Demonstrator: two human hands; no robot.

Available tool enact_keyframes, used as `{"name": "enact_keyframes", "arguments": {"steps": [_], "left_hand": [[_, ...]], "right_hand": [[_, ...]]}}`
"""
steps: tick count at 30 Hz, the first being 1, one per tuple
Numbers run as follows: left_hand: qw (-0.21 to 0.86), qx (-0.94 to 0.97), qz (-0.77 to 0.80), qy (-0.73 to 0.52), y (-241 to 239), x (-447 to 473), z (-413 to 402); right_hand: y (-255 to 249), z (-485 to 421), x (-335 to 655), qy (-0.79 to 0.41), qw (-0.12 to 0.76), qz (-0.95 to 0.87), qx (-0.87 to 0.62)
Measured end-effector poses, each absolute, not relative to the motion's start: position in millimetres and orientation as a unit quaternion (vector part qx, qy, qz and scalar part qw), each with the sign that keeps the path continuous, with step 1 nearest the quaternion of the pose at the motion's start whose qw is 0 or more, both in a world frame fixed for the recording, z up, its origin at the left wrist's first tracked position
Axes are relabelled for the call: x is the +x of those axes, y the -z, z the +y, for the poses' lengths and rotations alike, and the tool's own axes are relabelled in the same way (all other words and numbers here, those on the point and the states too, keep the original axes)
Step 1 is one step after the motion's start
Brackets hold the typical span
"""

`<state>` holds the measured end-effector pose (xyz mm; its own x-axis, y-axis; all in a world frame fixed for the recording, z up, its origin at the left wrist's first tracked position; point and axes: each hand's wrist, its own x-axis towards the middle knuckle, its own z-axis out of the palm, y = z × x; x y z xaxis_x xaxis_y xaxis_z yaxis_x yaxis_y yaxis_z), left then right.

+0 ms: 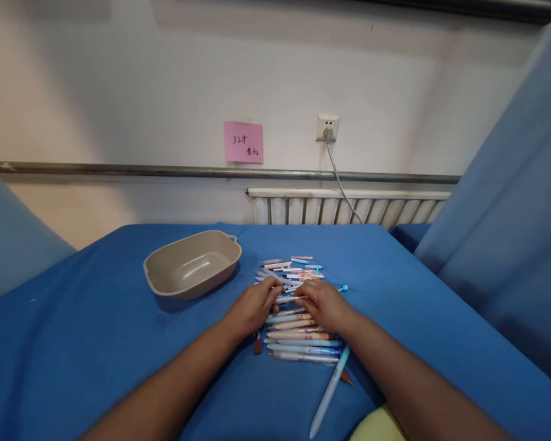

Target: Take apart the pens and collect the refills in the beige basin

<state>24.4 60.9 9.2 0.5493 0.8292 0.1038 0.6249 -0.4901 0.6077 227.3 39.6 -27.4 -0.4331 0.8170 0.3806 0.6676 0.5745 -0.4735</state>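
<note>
White pen lies crosswise between the hands; right hand pinches one end, fingers nearly closed; left hand curls at the other, whether gripping cannot tell. Nearer than the grip, pen row, side by side; beyond it, loose pens. Left of it, tan tray, blue cloth underneath

The left hand and the right hand pinched a slim pen between them amid many pens lying crosswise on a blue cloth. A beige basin stood to their left, and a light-blue pen lay aslant near the right forearm. Behind, a pink note was stuck on the wall.
</note>
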Motion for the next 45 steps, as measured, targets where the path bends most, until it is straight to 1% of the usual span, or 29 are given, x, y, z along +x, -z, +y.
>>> {"name": "enact_keyframes", "arguments": {"steps": [4, 9, 13, 15, 18, 20, 23, 26, 29, 31, 34, 36, 38, 42, 45], "left_hand": [[0.229, 0.858, 0.382, -0.256, -10.4, 23.3, 59.4], [0.239, 0.836, 0.445, -0.216, -8.8, 21.8, 61.5], [0.2, 0.857, 0.394, -0.266, -5.0, 19.8, 63.3], [0.198, 0.868, 0.377, -0.254, -3.4, 19.0, 63.9], [0.21, 0.855, 0.426, -0.208, -2.8, 18.2, 64.7], [0.199, 0.845, 0.448, -0.215, -3.2, 17.9, 64.8], [0.174, 0.861, 0.4, -0.26, -3.3, 17.7, 64.0], [0.191, 0.876, 0.372, -0.241, -1.4, 17.2, 64.3], [0.194, 0.858, 0.434, -0.194, 1.2, 15.7, 66.7], [0.175, 0.85, 0.455, -0.2, 1.9, 14.7, 67.9], [0.156, 0.87, 0.398, -0.246, 1.0, 14.5, 67.4], [0.16, 0.887, 0.358, -0.244, -0.1, 14.9, 66.5], [0.167, 0.884, 0.378, -0.22, -0.6, 14.9, 67.0], [0.176, 0.839, 0.478, -0.189, 0.4, 12.0, 72.7], [0.144, 0.833, 0.499, -0.188, 2.8, 9.3, 77.3]], "right_hand": [[26.4, 38.1, 228.2, -0.125, 0.322, -0.819, -0.458], [28.4, 38.8, 227.8, -0.127, 0.326, -0.822, -0.449], [30.6, 40.2, 228.8, -0.125, 0.327, -0.813, -0.465], [31.0, 40.7, 229.3, -0.125, 0.328, -0.809, -0.471], [31.3, 40.8, 229.3, -0.123, 0.326, -0.812, -0.468], [31.7, 40.7, 229.0, -0.12, 0.324, -0.816, -0.464], [31.9, 40.3, 228.9, -0.118, 0.325, -0.816, -0.464], [31.5, 40.0, 228.6, -0.118, 0.326, -0.815, -0.465], [31.7, 40.1, 228.0, -0.119, 0.32, -0.819, -0.462], [32.4, 40.6, 227.8, -0.117, 0.317, -0.819, -0.464], [33.4, 41.4, 228.3, -0.112, 0.325, -0.81, -0.474], [33.7, 42.0, 229.0, -0.114, 0.332, -0.807, -0.475], [34.1, 42.7, 229.7, -0.117, 0.334, -0.808, -0.471], [36.1, 44.6, 231.4, -0.116, 0.336, -0.803, -0.478], [37.5, 45.7, 232.3, -0.118, 0.319, -0.799, -0.496]]}}
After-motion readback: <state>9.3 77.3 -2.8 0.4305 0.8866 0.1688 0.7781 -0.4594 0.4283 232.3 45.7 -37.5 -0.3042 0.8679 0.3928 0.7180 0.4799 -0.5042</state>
